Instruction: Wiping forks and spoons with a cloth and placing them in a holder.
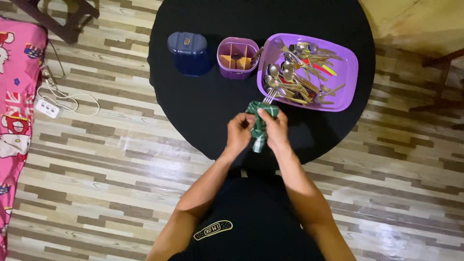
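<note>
Overhead view of a round table covered in matte black, standing on a floor of glossy wood-grain planks in beige and brown. At the near edge of the table, two bare hands meet over a soft, crumpled cloth of green and white check. The left hand is curled closed around the cloth's left side; the right hand is closed over its top and right side, thumb pressed on the fabric. One metal fork is wrapped in the cloth, only its tines showing, pointing away toward the far right. Its handle is hidden inside the folds.

Just beyond the fork lies one rounded-rectangular tray of smooth purple plastic, holding a loose heap of shiny metal spoons and forks; the pieces overlap too much for an exact count. Among them lie a few coloured plastic handles, red and yellow-green. Left of the tray stands one purple plastic holder, round-cornered, divided inside by orange partitions. Further left sits one dark blue plastic box with a domed lid.

On the floor at left lie one white power strip with a coiled cord, and a pink printed fabric along the frame's edge
</note>
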